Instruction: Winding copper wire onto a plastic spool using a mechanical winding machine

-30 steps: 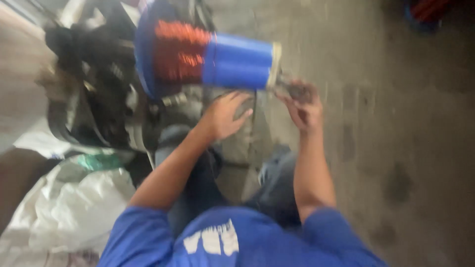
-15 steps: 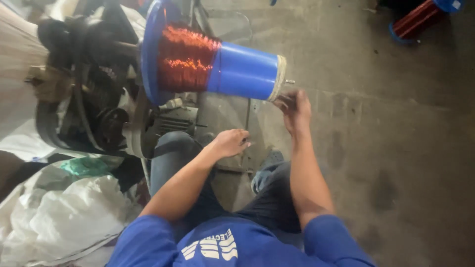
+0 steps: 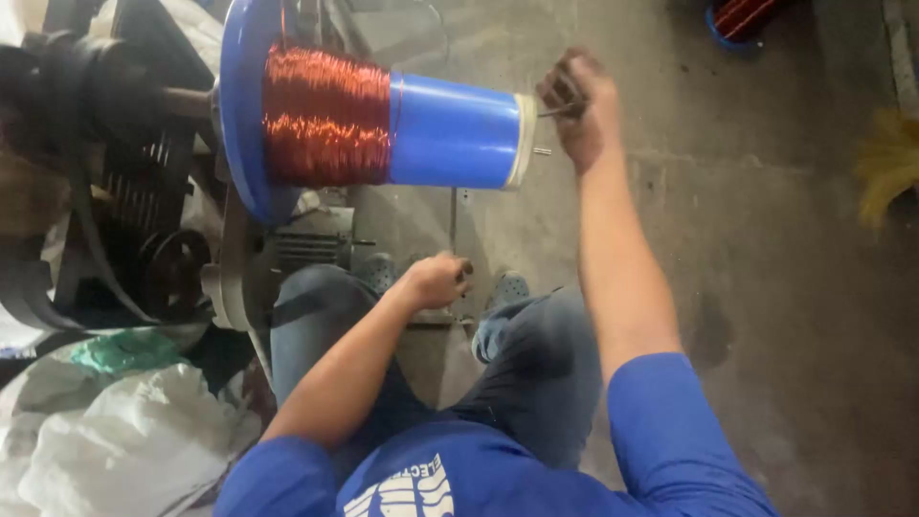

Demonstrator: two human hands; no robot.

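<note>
While we look down over a blue-sleeved torso and dark trousers, our right hand [image 3: 574,101] is raised at the narrow end of the spool [image 3: 450,131], its grip clenched on a small dark tool [image 3: 558,107] that sits just beside the spool's pale end rim; what kind of tool it is we cannot tell; our left hand [image 3: 436,280] hangs lower, over the knees, fingers curled into a loose fist, and whether it grasps anything we cannot tell. The spool lies on its side, mounted on a dark machine [image 3: 115,191] at the left, its wide blue flange toward that machine; copper wire [image 3: 325,117] is wound around the flange half of the blue cone, the narrow half bare. Below the machine lie white sacks [image 3: 105,450] and a scrap of green plastic [image 3: 120,349]; the concrete floor [image 3: 785,287] stretches to the right; another copper-wound spool [image 3: 742,17] shows at the top edge, well apart.
</note>
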